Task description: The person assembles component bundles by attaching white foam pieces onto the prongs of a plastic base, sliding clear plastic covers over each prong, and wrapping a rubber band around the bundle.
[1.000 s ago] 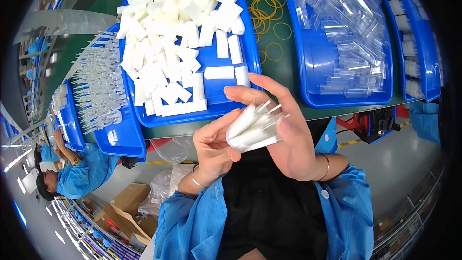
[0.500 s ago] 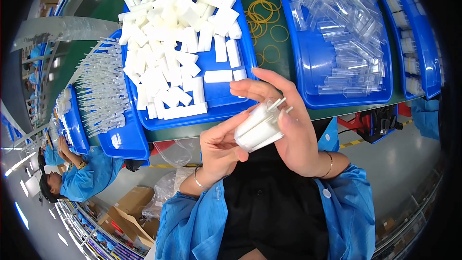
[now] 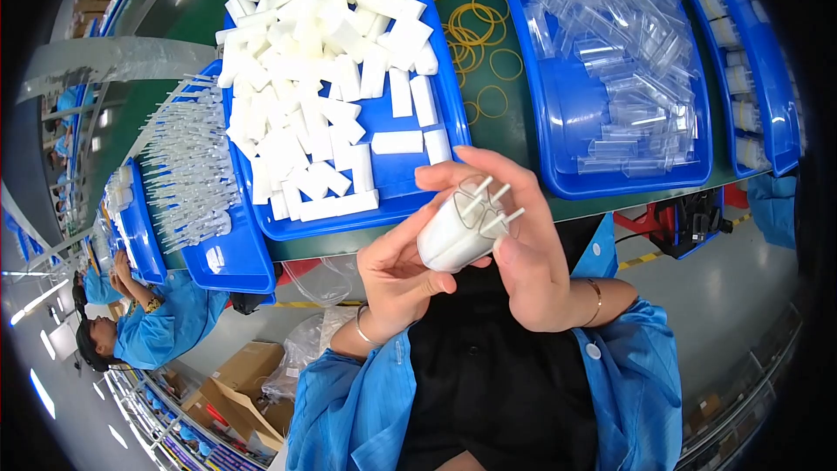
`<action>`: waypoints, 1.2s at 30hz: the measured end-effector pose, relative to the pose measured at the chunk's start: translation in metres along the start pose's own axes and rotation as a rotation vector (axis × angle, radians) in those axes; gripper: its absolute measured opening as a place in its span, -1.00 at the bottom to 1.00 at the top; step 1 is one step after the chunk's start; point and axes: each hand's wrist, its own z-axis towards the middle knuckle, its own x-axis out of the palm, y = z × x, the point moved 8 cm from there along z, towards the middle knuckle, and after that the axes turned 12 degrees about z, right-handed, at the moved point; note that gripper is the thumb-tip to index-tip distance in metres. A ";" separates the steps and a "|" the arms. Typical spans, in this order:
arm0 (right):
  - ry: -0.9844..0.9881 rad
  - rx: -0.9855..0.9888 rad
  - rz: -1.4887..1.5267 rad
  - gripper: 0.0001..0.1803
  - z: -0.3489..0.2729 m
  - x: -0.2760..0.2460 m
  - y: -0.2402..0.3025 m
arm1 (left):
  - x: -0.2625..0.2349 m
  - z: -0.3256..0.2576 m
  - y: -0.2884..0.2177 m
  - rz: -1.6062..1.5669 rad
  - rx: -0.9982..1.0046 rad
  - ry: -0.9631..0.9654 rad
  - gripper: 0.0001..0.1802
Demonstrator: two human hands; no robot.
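Both my hands hold a small bundle of white tube-like pieces [image 3: 460, 227] with thin stems sticking out toward the upper right, wrapped in a clear sleeve. My left hand [image 3: 397, 275] grips the bundle's lower end from below. My right hand [image 3: 514, 240] curls over the bundle's upper end, with its fingers around the top and its thumb on the side. The bundle hovers above the table's near edge, just below a blue tray [image 3: 397, 181] heaped with white rectangular blocks [image 3: 314, 78].
A blue tray [image 3: 580, 122] of clear plastic sleeves stands at the right, with more blue trays [image 3: 767, 113] beyond it. Yellow rubber bands [image 3: 475, 44] lie on the green table. A blue tray [image 3: 218, 257] of thin white sticks sits at the left. A seated co-worker [image 3: 148, 323] in blue works at the lower left.
The bundle has been drawn together and turned slightly in my hands; its stems now point up and right, and my right hand's fingers have closed more tightly around it.
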 end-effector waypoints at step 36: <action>0.090 0.275 0.326 -0.48 0.001 0.015 -0.013 | -0.015 -0.011 0.001 0.320 0.102 0.031 -0.19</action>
